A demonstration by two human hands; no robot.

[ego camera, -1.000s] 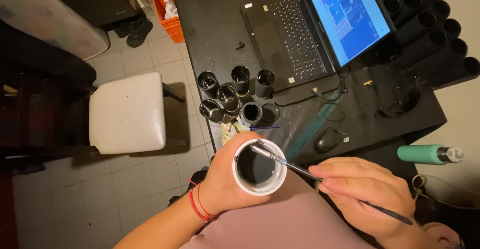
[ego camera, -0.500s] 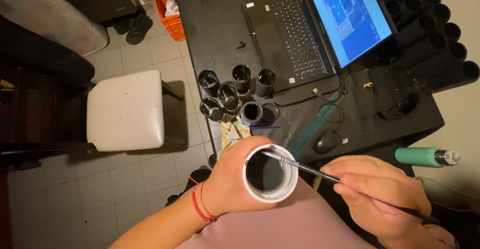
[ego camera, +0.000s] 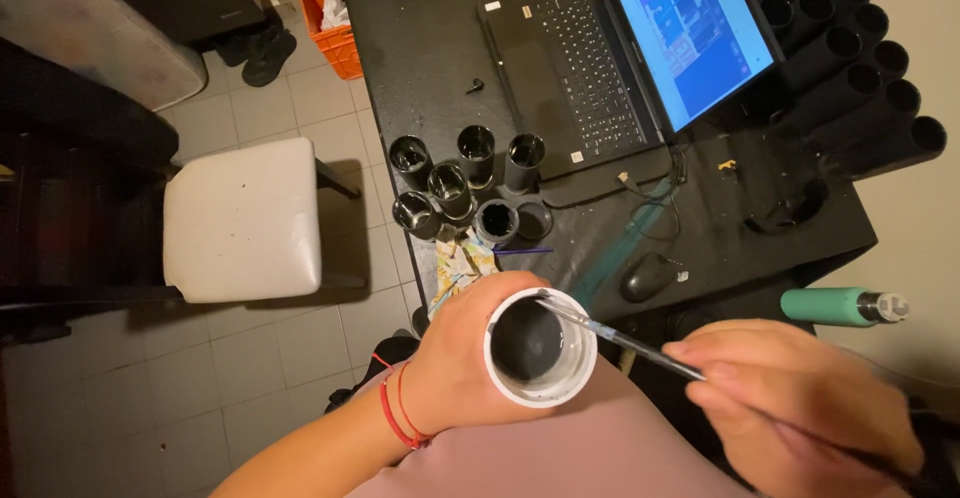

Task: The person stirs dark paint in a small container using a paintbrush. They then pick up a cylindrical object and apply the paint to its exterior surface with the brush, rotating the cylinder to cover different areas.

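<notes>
My left hand grips a short white tube whose inside is painted black, open end facing up at me. My right hand holds a thin paintbrush; its tip rests on the tube's upper rim. A red string bracelet circles my left wrist. Both hands hover over my lap, just below the black table's edge.
Several black-painted tubes stand at the table's near left corner beside a paint-stained rag. An open laptop, a mouse and stacked black tubes lie beyond. A white stool stands left, a green bottle right.
The tube and both hands have drifted slightly right and down in view. The brush tip has moved from across the opening to the tube's upper rim.
</notes>
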